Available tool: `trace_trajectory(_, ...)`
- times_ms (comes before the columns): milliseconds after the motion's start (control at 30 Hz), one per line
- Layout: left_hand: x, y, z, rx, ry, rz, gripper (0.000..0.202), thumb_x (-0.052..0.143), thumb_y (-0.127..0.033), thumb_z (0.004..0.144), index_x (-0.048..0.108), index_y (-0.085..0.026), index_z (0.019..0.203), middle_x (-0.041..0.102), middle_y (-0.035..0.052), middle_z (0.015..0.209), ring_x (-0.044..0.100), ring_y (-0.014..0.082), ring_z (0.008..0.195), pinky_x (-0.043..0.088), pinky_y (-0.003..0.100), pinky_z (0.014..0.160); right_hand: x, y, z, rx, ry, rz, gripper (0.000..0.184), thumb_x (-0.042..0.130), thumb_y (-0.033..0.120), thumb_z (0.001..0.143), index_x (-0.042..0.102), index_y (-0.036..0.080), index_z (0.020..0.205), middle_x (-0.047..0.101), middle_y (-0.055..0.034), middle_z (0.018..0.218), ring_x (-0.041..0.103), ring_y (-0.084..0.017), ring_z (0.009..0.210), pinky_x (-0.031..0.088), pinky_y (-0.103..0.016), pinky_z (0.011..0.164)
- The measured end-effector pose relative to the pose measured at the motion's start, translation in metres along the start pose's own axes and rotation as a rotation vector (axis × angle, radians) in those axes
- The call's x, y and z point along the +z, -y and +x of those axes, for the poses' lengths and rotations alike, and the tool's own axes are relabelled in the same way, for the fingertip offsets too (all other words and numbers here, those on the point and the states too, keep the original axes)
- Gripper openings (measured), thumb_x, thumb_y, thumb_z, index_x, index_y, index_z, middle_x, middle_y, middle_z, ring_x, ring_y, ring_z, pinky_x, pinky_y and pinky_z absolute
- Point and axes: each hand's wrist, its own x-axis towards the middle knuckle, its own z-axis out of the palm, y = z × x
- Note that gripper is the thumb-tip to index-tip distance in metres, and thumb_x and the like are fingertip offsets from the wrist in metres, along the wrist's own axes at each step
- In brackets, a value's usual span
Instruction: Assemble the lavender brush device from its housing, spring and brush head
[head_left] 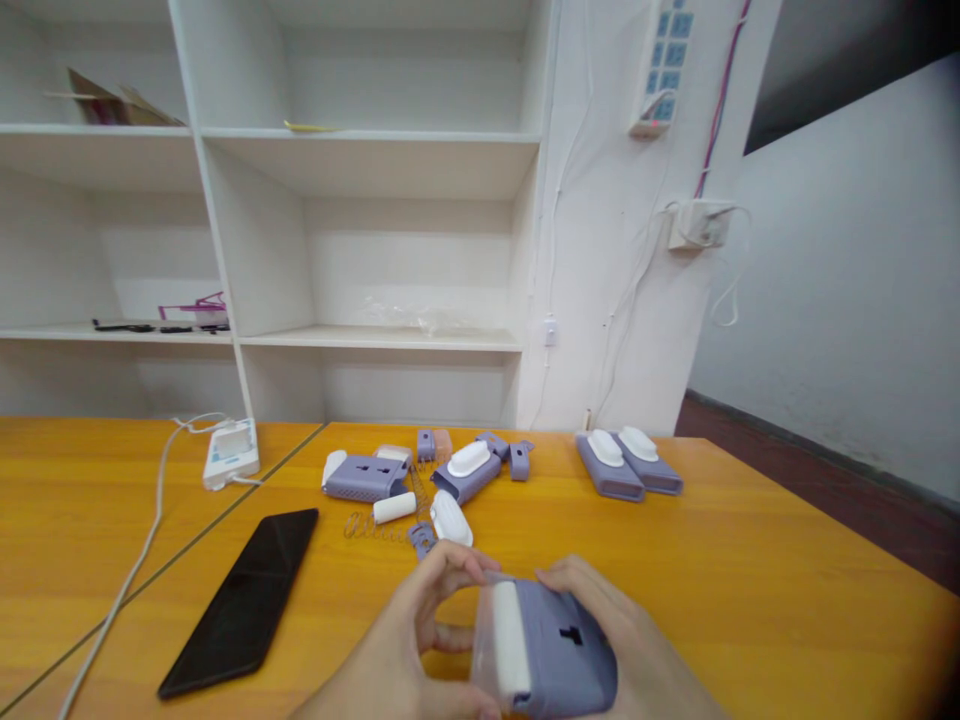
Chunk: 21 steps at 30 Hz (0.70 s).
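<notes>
Purple housing (559,650) with a white roller at its left end sits low at the near edge of the orange worktop (750,580), gripped between both hands: left hand (409,640) pinching its upper left edge, right hand (622,640) wrapped over its right side. Beyond lie loose purple parts (364,477), a spring (371,526), two assembled units (626,463) and a black phone (244,600).

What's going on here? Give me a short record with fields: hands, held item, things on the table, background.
hands: left hand and right hand both grip one item
held item: purple housing with a white roller
table: orange table; loose purple and white parts; two assembled units; black phone; white charger with cable
background: white shelves; wall power strip
</notes>
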Motion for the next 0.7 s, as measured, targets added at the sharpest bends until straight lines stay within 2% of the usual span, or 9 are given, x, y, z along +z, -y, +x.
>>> trace_trajectory(100,0.001,0.004,-0.001,-0.003,-0.001,-0.004,0.064,0.098,-0.019,0.064,0.054,-0.028,0.110,0.052,0.0096,0.136,0.048,0.0371,0.137,0.060,0.046,0.090,-0.001,0.003,0.001,0.017,-0.001,0.019,0.063,0.089,0.051,0.064,0.060,0.023,0.113,0.069,-0.0039,0.105,0.070,-0.025,0.093,0.054,-0.031,0.077)
trace_trajectory(200,0.003,0.013,0.000,0.024,-0.018,-0.006,0.063,0.098,-0.022,0.066,0.053,-0.028,0.110,0.048,0.0100,0.138,0.048,0.0368,0.135,0.060,0.045,0.088,0.002,0.003,0.000,0.010,-0.020,-0.034,0.061,0.087,0.055,0.067,0.061,0.023,0.112,0.069,-0.0052,0.107,0.069,-0.027,0.096,0.054,-0.031,0.076)
trace_trajectory(400,0.003,0.023,0.002,0.038,0.002,-0.014,0.060,0.097,-0.022,0.069,0.056,-0.030,0.112,0.047,0.0085,0.137,0.049,0.0335,0.132,0.059,0.047,0.093,0.010,-0.005,-0.004,-0.029,-0.086,-0.176,0.072,0.087,0.064,0.066,0.064,0.021,0.120,0.072,-0.0099,0.113,0.072,-0.031,0.103,0.060,-0.039,0.087)
trace_trajectory(533,0.001,0.023,-0.001,0.045,0.018,-0.016,0.059,0.096,-0.020,0.071,0.057,-0.032,0.113,0.049,0.0077,0.137,0.048,0.0357,0.136,0.058,0.050,0.096,0.016,-0.019,-0.004,-0.168,-0.192,-0.322,0.082,0.090,0.063,0.063,0.065,0.019,0.128,0.075,-0.0144,0.122,0.075,-0.034,0.109,0.063,-0.039,0.091)
trace_trajectory(700,-0.001,0.027,-0.004,0.061,0.025,0.027,0.061,0.095,-0.016,0.071,0.059,-0.034,0.116,0.049,0.0086,0.140,0.045,0.0387,0.140,0.057,0.053,0.098,0.019,-0.028,-0.006,-0.363,-0.326,-0.497,0.087,0.095,0.060,0.057,0.065,0.016,0.126,0.079,-0.0155,0.118,0.079,-0.034,0.102,0.066,-0.036,0.083)
